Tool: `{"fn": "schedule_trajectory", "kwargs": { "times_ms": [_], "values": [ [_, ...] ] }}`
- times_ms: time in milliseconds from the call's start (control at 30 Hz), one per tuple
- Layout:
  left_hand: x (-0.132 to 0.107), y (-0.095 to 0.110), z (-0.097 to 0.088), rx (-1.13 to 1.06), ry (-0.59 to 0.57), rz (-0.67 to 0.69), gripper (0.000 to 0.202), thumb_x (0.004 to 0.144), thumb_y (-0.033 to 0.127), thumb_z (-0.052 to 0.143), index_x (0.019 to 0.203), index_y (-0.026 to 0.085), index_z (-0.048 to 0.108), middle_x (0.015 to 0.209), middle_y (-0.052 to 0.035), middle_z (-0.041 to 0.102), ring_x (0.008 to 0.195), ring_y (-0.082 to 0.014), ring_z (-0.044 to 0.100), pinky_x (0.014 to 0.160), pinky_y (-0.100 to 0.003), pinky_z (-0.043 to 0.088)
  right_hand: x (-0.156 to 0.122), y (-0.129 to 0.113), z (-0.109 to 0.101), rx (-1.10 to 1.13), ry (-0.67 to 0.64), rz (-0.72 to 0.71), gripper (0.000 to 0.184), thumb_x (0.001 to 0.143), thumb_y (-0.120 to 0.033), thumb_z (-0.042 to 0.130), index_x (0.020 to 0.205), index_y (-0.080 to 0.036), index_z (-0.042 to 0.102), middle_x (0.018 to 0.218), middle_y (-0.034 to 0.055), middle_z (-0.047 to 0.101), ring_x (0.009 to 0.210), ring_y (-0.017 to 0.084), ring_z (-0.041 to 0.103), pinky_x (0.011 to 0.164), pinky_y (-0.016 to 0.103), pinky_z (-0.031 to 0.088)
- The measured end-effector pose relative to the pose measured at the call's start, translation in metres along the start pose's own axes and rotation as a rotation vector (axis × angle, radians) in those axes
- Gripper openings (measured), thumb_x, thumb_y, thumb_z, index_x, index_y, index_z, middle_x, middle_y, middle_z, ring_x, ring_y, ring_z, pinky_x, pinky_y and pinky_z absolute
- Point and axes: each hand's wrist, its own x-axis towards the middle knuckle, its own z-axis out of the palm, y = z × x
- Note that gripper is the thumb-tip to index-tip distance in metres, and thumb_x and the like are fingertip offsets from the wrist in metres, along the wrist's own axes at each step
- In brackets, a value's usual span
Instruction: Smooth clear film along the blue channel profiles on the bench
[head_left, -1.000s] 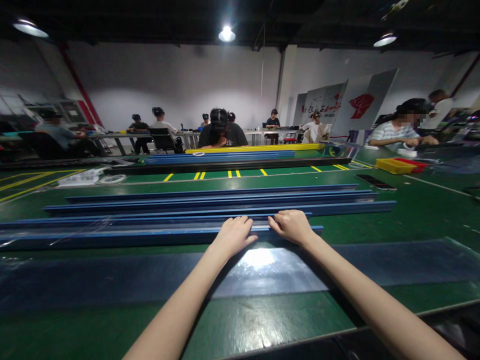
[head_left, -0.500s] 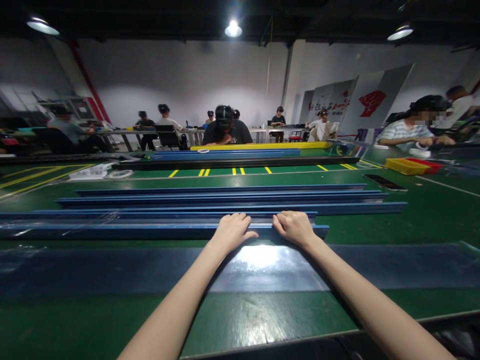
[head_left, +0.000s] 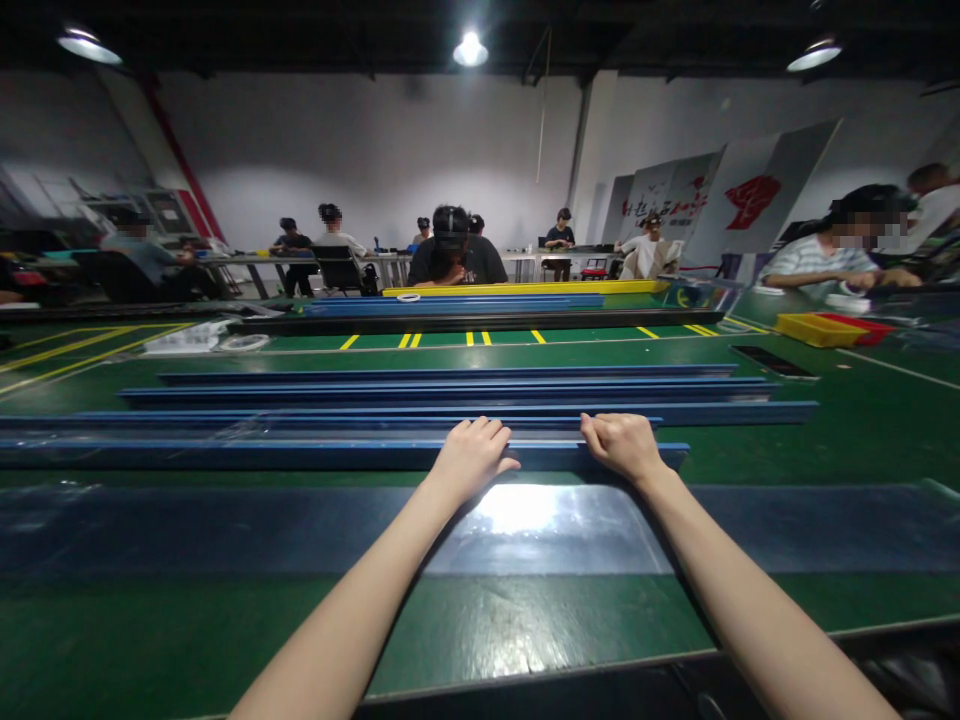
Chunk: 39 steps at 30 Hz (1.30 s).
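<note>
A long blue rail (head_left: 262,455) lies across the green table in front of me, its near face turned toward me. My left hand (head_left: 472,455) rests on its top edge with fingers curled over it. My right hand (head_left: 622,443) grips the same rail a little further right, close to its right end (head_left: 679,457). Clear plastic wrap (head_left: 187,432) covers the rail's left part. A dark glossy sheet (head_left: 225,530) lies flat between the rail and me, under my forearms.
More blue rails (head_left: 450,390) lie stacked behind the held one. Further back are a black rail (head_left: 465,322), a yellow strip (head_left: 525,289), yellow and red trays (head_left: 817,329) and a dark phone-like slab (head_left: 772,362). Several people sit at the far tables.
My right hand has slid right along the rail, away from my left hand. The rail's right end sits further right than before.
</note>
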Motion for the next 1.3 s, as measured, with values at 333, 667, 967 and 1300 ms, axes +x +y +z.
{"fn": "schedule_trajectory", "kwargs": {
  "times_ms": [333, 667, 967, 1300],
  "values": [
    [-0.001, -0.003, 0.006, -0.048, -0.025, 0.024, 0.024, 0.076, 0.038, 0.06, 0.084, 0.018, 0.052, 0.084, -0.0013, 0.061, 0.082, -0.0173, 0.053, 0.066, -0.027, 0.033, -0.006, 0.015, 0.002, -0.041, -0.052, 0.14, 0.057, 0.087, -0.032, 0.027, 0.044, -0.015, 0.06, 0.05, 0.0076, 0.063, 0.043, 0.012, 0.054, 0.045, 0.025, 0.02],
    [-0.003, -0.002, 0.006, -0.054, -0.018, 0.009, 0.022, 0.077, 0.039, 0.059, 0.081, 0.018, 0.052, 0.08, -0.0013, 0.062, 0.08, -0.017, 0.054, 0.065, -0.027, 0.034, -0.005, 0.011, -0.002, -0.046, -0.166, 0.254, 0.056, 0.087, -0.034, 0.026, 0.048, -0.015, 0.062, 0.057, 0.0082, 0.066, 0.052, 0.015, 0.059, 0.048, 0.026, 0.022],
    [-0.002, -0.002, 0.004, -0.058, -0.053, -0.005, 0.022, 0.079, 0.04, 0.055, 0.081, 0.018, 0.053, 0.078, -0.0021, 0.062, 0.079, -0.0176, 0.055, 0.064, -0.027, 0.036, -0.004, 0.01, -0.002, -0.047, -0.185, 0.284, 0.054, 0.086, -0.034, 0.028, 0.049, -0.016, 0.062, 0.058, 0.0082, 0.066, 0.051, 0.014, 0.057, 0.048, 0.026, 0.02],
    [-0.002, -0.003, 0.007, -0.086, -0.102, -0.026, 0.024, 0.082, 0.043, 0.049, 0.081, 0.019, 0.053, 0.079, -0.0021, 0.063, 0.08, -0.0172, 0.056, 0.064, -0.026, 0.038, -0.004, 0.01, -0.003, -0.043, -0.184, 0.29, 0.053, 0.086, -0.035, 0.028, 0.049, -0.016, 0.062, 0.058, 0.0081, 0.066, 0.05, 0.014, 0.056, 0.048, 0.025, 0.02]
  ]
}}
